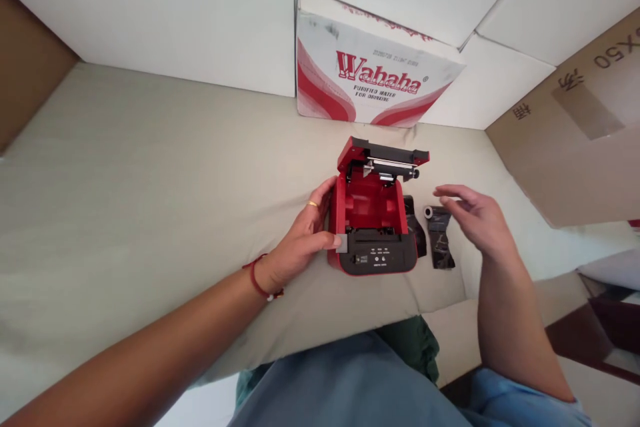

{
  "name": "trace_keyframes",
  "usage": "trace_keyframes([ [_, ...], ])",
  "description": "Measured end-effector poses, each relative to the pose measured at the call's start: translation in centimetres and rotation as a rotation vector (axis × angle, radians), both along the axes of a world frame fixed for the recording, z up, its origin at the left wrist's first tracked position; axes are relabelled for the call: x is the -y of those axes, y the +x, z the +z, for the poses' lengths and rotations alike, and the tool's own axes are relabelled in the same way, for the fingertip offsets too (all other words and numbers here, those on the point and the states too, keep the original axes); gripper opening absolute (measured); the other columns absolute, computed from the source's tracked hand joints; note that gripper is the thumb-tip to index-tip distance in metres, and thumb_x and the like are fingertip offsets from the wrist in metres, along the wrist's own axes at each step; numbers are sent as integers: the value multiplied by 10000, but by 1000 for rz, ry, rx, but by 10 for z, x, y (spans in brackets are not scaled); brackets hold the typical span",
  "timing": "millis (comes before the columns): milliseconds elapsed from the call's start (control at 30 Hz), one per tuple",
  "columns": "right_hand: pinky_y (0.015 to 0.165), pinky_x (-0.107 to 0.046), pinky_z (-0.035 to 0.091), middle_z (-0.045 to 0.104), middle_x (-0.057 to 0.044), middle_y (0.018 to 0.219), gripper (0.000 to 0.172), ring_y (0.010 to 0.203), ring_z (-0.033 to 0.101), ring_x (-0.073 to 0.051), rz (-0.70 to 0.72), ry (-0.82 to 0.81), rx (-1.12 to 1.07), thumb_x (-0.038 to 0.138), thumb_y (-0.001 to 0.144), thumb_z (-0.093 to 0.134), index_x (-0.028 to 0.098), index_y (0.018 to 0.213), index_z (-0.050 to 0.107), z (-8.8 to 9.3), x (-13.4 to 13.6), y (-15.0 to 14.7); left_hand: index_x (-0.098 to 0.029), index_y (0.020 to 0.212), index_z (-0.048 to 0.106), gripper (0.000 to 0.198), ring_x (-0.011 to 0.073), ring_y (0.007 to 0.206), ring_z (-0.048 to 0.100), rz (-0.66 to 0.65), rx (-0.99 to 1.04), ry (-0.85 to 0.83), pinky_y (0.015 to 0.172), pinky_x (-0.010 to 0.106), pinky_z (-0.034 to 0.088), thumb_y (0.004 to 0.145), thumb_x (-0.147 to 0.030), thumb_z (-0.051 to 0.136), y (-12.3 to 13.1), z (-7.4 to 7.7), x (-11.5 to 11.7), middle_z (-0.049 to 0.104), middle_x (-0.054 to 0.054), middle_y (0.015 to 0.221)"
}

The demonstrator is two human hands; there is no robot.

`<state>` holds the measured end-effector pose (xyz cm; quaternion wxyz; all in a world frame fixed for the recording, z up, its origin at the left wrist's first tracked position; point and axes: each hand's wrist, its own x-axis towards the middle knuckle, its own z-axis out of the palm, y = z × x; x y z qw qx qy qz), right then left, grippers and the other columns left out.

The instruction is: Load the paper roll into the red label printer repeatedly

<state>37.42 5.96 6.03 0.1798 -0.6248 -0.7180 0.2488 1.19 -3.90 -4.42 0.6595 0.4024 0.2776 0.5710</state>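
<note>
A red and black label printer (370,253) stands on the cloth surface with its lid (385,157) raised; its red inner bay shows no roll. My left hand (305,233) grips the printer's left side, the fingers along the wall and the thumb on a grey tab at the front corner. To the right of the printer lies a crumpled black ribbon (441,243), with a small roll whose white core faces up at its far end. Just beyond that roll hovers my right hand (473,213), fingers slightly bent, thumb apart, nothing visible between them.
Behind the printer, a Wahaha water carton (380,73) rests against white panels (200,13). A large brown cardboard box (575,113) bounds the right side, and another brown surface (30,73) stands at far left. Pale cloth (150,200) covers the work surface.
</note>
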Motion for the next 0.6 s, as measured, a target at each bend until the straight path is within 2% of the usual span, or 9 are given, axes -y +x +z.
trace_keyframes([
  [67, 775, -406, 607, 890, -105, 1022, 480, 786, 734, -244, -50, 58, 58, 595, 1019, 703, 238, 1273, 900, 1, -5, 23, -401, 1805, 483, 1086, 447, 1836, 336, -11, 25, -16, 1549, 674, 230, 819, -369, 938, 0, 3, 1, 455, 29, 1941],
  [167, 804, -437, 636, 903, -95, 999, 473, 738, 717, -243, -24, 9, 110, 509, 939, 770, 238, 1295, 922, -5, -13, 41, -392, 1777, 536, 1007, 440, 1830, 354, 16, 54, -41, 1539, 671, 266, 858, -407, 947, 0, 5, 2, 471, 30, 1934],
  [300, 909, -458, 673, 929, -105, 1191, 426, 902, 792, -275, 72, -59, 131, 472, 951, 753, 270, 1278, 937, -13, -17, 43, -364, 1688, 651, 851, 422, 1814, 395, 59, 98, -54, 1538, 656, 281, 892, -443, 942, 1, 7, 1, 556, 38, 1874],
  [467, 892, -491, 688, 903, -120, 1353, 499, 879, 764, -277, 161, -83, 178, 488, 913, 795, 282, 1354, 909, -17, -14, 36, -339, 1594, 724, 701, 385, 1794, 423, 117, 128, -52, 1557, 622, 228, 947, -524, 920, 5, 6, -2, 627, 45, 1799],
  [533, 934, -508, 699, 903, -131, 1364, 518, 925, 797, -297, 182, -88, 190, 474, 910, 772, 273, 1370, 903, -17, -10, 32, -333, 1588, 725, 696, 380, 1787, 432, 123, 132, -62, 1553, 620, 235, 953, -543, 921, 6, 7, -4, 642, 51, 1777],
  [600, 973, -516, 706, 920, -133, 1323, 499, 992, 836, -326, 204, -106, 194, 504, 930, 752, 270, 1340, 916, -8, -3, 34, -332, 1554, 737, 691, 380, 1786, 435, 137, 140, -72, 1549, 618, 249, 935, -556, 945, 7, 7, -5, 648, 51, 1768],
])
